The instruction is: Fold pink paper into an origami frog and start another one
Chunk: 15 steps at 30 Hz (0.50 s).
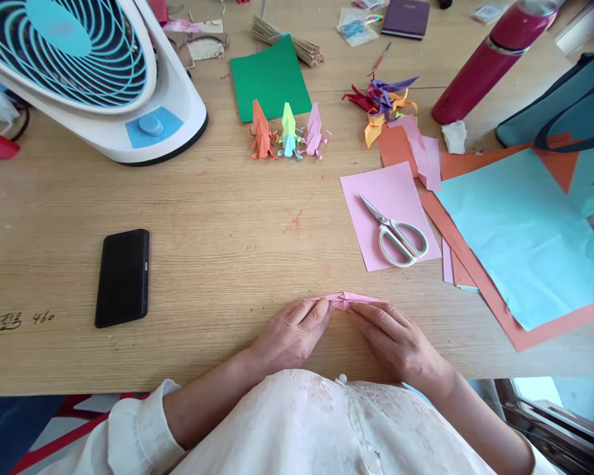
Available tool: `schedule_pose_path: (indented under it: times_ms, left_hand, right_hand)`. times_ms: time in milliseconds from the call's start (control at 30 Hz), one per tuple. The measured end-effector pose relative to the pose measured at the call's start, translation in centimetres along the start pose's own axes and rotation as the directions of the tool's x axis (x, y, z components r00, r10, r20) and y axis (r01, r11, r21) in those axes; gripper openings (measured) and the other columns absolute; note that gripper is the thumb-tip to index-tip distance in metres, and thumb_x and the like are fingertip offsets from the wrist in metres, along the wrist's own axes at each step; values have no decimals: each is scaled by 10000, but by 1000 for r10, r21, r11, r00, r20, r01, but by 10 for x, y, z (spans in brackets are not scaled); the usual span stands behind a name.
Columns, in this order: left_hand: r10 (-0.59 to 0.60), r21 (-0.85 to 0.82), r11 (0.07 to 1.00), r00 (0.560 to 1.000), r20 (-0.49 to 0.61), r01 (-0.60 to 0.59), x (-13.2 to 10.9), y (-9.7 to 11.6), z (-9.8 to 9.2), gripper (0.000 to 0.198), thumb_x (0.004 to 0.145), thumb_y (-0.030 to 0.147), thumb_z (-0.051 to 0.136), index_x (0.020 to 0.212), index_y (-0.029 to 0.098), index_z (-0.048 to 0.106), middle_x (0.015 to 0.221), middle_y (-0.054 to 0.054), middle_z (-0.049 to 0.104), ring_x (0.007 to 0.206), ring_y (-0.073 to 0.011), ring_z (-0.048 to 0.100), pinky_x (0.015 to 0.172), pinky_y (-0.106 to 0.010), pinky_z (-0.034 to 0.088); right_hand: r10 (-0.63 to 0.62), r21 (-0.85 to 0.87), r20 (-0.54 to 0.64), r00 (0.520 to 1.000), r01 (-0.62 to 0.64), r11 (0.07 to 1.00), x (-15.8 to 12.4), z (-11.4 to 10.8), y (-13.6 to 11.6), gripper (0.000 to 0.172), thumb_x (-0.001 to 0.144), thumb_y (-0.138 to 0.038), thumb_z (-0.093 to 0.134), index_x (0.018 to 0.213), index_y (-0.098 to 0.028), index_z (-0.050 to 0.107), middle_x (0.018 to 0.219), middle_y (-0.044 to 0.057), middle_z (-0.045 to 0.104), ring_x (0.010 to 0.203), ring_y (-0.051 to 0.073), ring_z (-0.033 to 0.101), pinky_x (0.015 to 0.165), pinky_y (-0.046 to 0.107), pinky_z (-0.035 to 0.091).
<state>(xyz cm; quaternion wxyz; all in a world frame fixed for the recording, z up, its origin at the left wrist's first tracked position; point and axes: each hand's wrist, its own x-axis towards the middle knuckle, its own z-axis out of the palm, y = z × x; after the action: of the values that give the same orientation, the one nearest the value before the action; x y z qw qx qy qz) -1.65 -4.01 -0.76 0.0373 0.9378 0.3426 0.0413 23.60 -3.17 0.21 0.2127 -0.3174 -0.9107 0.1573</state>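
Observation:
A narrow piece of folded pink paper [344, 298] lies near the table's front edge, its two thin points reaching out to left and right. My left hand [294, 330] grips its left half, fingers pressed together on the fold. On the right half my right hand [400, 336] does the same, its thumb hidden. The fingertips of both hands come close at the middle creases. Beyond my right hand, white-handled scissors [400, 239] rest on a square pink sheet [359, 227].
Small folded paper figures [288, 132] stand before a green sheet [272, 79]. A black phone [123, 277] lies left, below a white fan [168, 112]. Large blue paper [529, 231] covers orange sheets at right. A red flask [495, 63] stands behind, beside a pile of folded paper [386, 99].

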Motion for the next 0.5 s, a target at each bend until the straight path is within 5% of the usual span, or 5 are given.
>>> schedule_pose_path:
  times_ms: [233, 500]
  left_hand:
    - [69, 136, 988, 998, -6, -68, -2, -2, 1, 466, 997, 133, 299, 1436, 59, 436, 1467, -110, 501, 1262, -201, 526, 1086, -297, 408]
    - [39, 35, 999, 999, -29, -38, -2, -2, 5, 513, 995, 160, 361, 1501, 79, 337, 1428, -130, 529, 1248, -210, 526, 1072, -310, 421]
  right_hand:
    - [21, 0, 36, 999, -21, 1000, -7, -2, 2, 535, 974, -58, 403, 1505, -113, 366, 1376, 164, 581, 1282, 263, 542, 1026, 435, 538]
    - [26, -28, 55, 998, -24, 999, -2, -2, -1, 534, 968, -62, 403, 1500, -111, 374, 1364, 178, 578, 1270, 266, 547, 1024, 439, 536]
